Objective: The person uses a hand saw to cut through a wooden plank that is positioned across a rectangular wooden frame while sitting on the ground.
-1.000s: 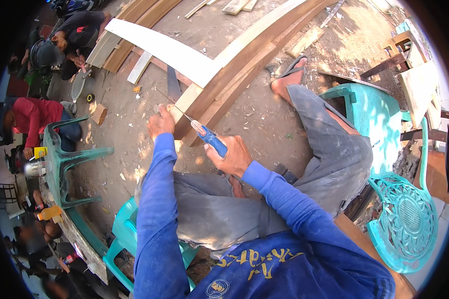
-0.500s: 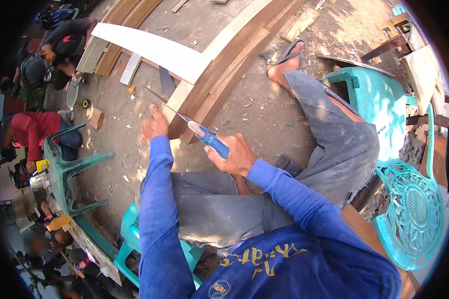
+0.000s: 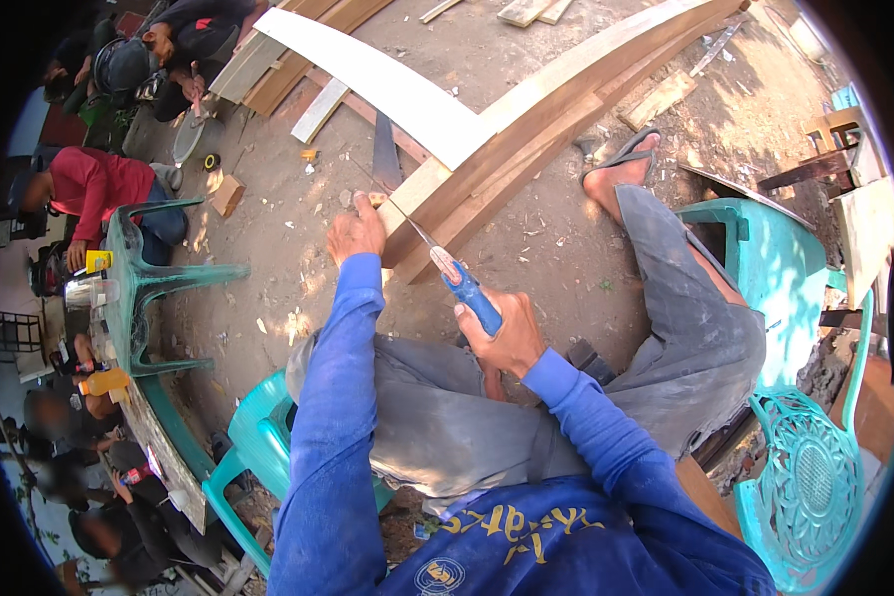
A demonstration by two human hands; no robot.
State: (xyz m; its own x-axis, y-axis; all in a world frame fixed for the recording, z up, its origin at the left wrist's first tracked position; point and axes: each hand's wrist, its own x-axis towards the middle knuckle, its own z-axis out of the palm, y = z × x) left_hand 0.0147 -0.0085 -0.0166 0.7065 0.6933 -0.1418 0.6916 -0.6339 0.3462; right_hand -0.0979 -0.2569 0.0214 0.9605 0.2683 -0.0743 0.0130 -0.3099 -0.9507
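Observation:
My right hand (image 3: 507,336) is wrapped round the blue handle of a handsaw (image 3: 464,282). Its thin blade (image 3: 414,226) lies across the near end of a long curved wooden beam (image 3: 541,117). At that same end, left of the blade, my left hand (image 3: 358,230) grips the wood, its fingertips close to the saw; part of its hold is hidden. A long white tapered board (image 3: 387,89) rests on the beam's top and stretches away to the upper left. More timber is stacked against the beam's right side.
Green plastic chairs stand at left (image 3: 134,278) and right (image 3: 765,253). Several people sit or crouch on the left, one in a red top (image 3: 94,189). Planks (image 3: 298,60), a wood block (image 3: 228,196) and a tape roll (image 3: 212,162) lie on the dirt ground.
The whole view has shifted, so the scene sits farther right. My right hand has drawn the saw slightly back toward me. My left hand keeps its place on the beam's end.

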